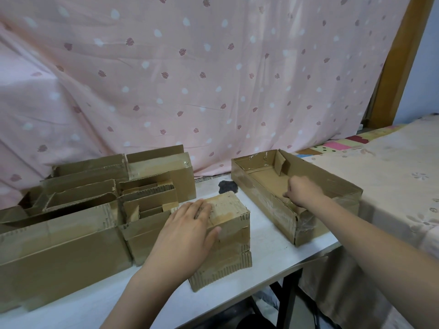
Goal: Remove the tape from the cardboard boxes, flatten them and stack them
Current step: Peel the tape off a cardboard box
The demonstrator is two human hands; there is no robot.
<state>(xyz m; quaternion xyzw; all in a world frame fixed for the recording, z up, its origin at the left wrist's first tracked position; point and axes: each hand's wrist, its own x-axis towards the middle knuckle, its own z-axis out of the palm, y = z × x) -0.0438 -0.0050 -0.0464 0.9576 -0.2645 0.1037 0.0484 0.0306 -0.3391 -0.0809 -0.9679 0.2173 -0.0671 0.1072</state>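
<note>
Fingers of the left hand (pixel 187 230) are lying flat on the flattened stack (pixel 228 236) at mid-desk; right hand (pixel 301 192) is pinching tape inside the open box (pixel 294 193). White desk (pixel 268 255) is standing against a pink curtain (pixel 213 79), bed (pixel 392 176) alongside.

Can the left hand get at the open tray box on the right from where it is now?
Probably yes. The left hand lies flat on the stack of flattened cardboard, and bare table separates that from the open tray box. The right hand already grips its near wall, so they would crowd.
</note>
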